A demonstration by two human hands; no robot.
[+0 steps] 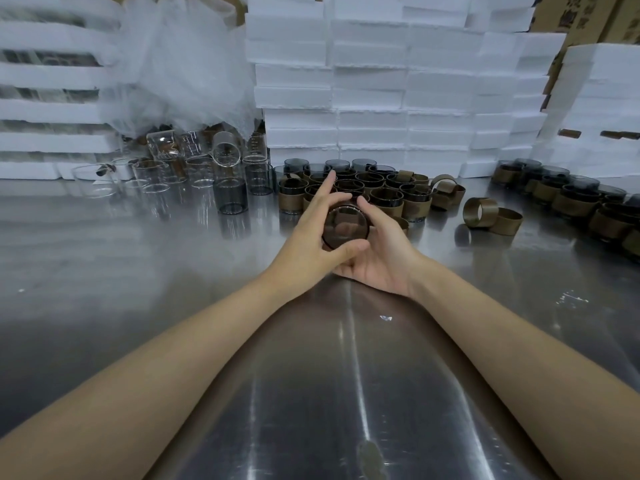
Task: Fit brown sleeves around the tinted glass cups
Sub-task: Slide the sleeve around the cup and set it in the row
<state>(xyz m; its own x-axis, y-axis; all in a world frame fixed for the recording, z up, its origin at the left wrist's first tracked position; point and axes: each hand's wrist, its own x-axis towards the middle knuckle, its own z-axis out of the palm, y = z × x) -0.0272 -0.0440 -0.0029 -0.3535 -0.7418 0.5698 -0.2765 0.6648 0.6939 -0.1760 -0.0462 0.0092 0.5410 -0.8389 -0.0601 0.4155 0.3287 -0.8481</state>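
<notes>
Gripping tinted glass cup (344, 227) with left hand (306, 244) at 9 o'clock, right hand (381, 263) at 3. Keep level; ease brown sleeve (480, 212) from 2 o'clock on squarely.

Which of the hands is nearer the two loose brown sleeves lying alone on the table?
Right. The right hand grips the tinted cup, to the left of the loose sleeves; the left hand grips the cup's other side, further from them.

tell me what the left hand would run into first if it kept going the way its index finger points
Probably the cluster of sleeved cups: the left hand, gripping a tinted cup, has its index finger aimed straight at them. Depth is unclear from one view, so how near they are cannot be told.
</notes>
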